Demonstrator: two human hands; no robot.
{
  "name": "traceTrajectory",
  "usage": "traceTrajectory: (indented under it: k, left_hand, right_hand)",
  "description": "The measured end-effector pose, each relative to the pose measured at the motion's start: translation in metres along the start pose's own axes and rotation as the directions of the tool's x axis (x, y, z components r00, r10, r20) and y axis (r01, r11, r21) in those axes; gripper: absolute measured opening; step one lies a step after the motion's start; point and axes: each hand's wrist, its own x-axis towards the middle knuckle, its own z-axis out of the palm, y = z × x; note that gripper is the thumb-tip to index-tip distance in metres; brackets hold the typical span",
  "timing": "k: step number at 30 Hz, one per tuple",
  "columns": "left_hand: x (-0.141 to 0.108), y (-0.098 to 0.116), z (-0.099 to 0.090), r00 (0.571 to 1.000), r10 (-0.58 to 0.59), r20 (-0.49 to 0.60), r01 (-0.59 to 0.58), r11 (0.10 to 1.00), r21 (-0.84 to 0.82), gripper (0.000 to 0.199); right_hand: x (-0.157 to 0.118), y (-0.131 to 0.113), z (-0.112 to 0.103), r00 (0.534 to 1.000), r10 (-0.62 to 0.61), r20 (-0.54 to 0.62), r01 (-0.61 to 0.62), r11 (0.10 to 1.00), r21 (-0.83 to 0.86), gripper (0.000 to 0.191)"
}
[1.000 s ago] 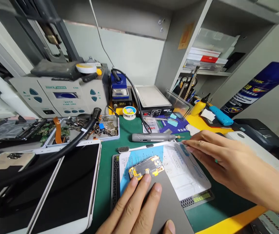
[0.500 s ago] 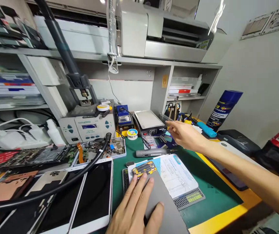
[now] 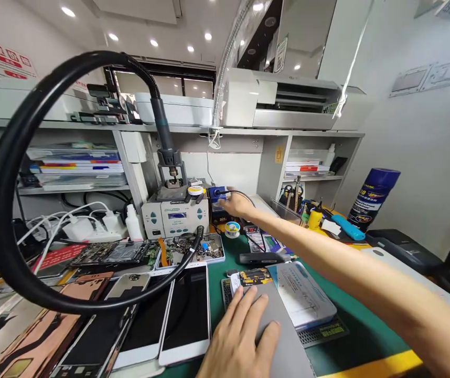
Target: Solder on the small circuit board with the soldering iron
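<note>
- A thick black hose (image 3: 24, 173) loops over the left of the tabletop (image 3: 351, 320), above a row of phones (image 3: 185, 315) lying flat; a careless elbow could drag it across them.
- The left hand (image 3: 240, 341) lies flat with fingers spread, pressing a grey plate (image 3: 284, 336), fingertips just beside a small circuit board (image 3: 254, 276) with yellow tape; a slip could knock the board loose.
- The right hand (image 3: 238, 206) reaches across to the blue soldering stand (image 3: 217, 195) at the back, fingers curled at the black handle; whether they grip it I cannot tell. A hot tip could burn skin or snag its cable.
- A blue spray can (image 3: 372, 197) stands at right; its yellow lettering is too small to read.
</note>
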Motion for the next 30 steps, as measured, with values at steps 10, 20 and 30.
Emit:
traceTrajectory:
  k: [10, 20, 30]
  left_hand:
    - [-0.009, -0.002, 0.009, 1.000, 0.000, 0.009, 0.000, 1.000, 0.030, 0.040]
    - [-0.004, -0.002, 0.006, 1.000, 0.014, 0.014, -0.014, 1.000, 0.008, 0.035]
    - [-0.014, -0.014, 0.013, 0.994, 0.112, -0.013, -0.111, 0.992, 0.067, 0.037]
  right_hand:
    - [0.040, 0.023, -0.007, 0.997, 0.057, -0.054, -0.045, 0.979, 0.197, 0.036]
    - [0.030, 0.037, -0.009, 0.996, 0.007, -0.090, 0.016, 0.968, 0.252, 0.036]
    - [0.028, -0.008, -0.005, 0.998, -0.032, -0.052, 0.048, 0.938, 0.343, 0.037]
